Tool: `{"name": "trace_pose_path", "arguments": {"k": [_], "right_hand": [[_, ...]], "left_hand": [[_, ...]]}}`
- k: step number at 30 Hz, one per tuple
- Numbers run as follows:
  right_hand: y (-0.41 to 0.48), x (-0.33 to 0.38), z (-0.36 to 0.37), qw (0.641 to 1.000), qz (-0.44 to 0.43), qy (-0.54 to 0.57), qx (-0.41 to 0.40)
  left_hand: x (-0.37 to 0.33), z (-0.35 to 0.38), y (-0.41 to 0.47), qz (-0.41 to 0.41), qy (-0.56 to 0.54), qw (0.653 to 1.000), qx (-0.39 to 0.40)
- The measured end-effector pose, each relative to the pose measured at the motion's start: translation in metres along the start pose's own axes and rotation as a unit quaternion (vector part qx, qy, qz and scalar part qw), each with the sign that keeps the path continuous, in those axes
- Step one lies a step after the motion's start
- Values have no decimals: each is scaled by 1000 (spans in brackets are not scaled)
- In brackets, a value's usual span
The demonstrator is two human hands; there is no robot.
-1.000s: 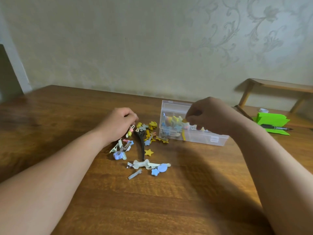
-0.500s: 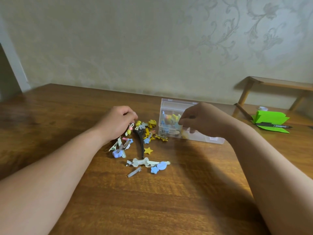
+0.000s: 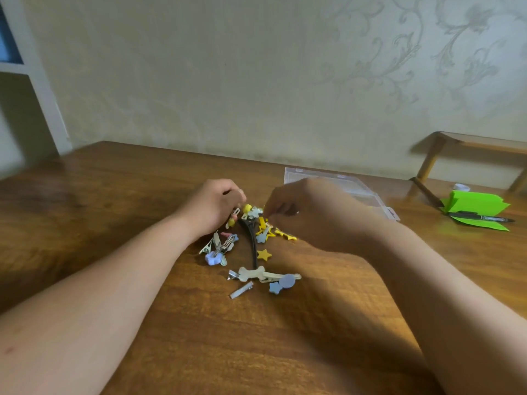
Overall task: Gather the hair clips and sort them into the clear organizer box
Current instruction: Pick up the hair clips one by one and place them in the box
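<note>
the right hand (image 3: 308, 215) hides most of the clear organizer box (image 3: 336, 181) behind it, and blur keeps me from telling whether its curled fingers hold anything. the hair clips (image 3: 256, 246) (yellow stars, blue shapes, a long black one) lie heaped on the table (image 3: 199, 337) at both hands' fingertips. the left hand (image 3: 212, 206) curls at the heap's far edge, grip unclear

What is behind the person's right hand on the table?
The clear organizer box: its far edge and right end show past the right hand. The hand and wrist cover its compartments, so whatever lies inside cannot be seen.
</note>
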State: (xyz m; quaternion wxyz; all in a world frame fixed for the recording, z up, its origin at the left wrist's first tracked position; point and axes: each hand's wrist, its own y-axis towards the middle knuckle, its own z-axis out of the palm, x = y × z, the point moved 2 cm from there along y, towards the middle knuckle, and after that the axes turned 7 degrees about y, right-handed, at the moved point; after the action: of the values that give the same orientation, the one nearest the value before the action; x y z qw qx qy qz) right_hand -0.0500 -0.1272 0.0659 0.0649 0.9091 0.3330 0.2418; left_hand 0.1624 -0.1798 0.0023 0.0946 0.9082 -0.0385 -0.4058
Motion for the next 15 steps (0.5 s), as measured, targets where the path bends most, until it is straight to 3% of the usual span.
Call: {"name": "trace_pose_path", "arguments": {"k": [5,15], "right_hand": [[-3,9,22,993,2,-23,116],[-4,8,25,992,8,-31,125]], "left_hand": [[0,-1,-1,4,-11,1000,3],[-2,-2,-2,4,-8,1000,5]]}}
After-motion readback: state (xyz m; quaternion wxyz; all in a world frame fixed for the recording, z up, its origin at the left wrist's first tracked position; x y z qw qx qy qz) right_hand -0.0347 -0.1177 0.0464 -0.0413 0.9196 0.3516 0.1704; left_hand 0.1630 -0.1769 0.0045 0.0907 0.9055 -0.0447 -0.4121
